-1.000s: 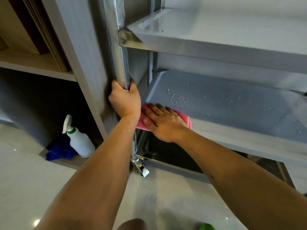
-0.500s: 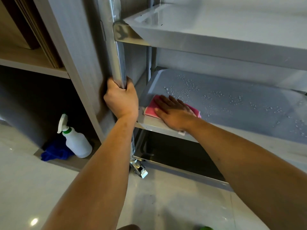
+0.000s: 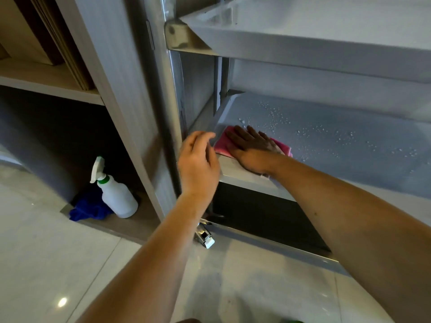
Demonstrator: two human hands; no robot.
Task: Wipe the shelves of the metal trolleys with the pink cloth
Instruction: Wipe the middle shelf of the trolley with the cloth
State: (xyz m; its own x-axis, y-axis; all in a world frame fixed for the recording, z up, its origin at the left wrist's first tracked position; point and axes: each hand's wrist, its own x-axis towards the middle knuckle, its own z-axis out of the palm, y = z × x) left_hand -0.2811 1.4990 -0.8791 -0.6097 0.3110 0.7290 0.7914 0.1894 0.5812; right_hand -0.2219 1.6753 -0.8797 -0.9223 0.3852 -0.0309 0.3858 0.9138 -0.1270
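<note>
The metal trolley's middle shelf (image 3: 338,145) is grey and dotted with water droplets. A folded pink cloth (image 3: 222,145) lies at the shelf's near left corner. My right hand (image 3: 253,149) presses flat on the cloth, fingers spread toward the back. My left hand (image 3: 198,162) hovers just in front of the trolley's upright post (image 3: 173,89), fingers loosely apart and holding nothing. An upper shelf (image 3: 303,26) hangs above, and a dark lower shelf (image 3: 256,217) sits below.
A white spray bottle (image 3: 114,192) with a green collar stands beside a blue cloth (image 3: 88,206) in the wooden cabinet's low compartment at left. A trolley caster (image 3: 205,236) rests on the pale tiled floor (image 3: 46,252).
My left hand has let go of the trolley post and drawn back, open. My right hand has pushed the pink cloth a little further onto the shelf.
</note>
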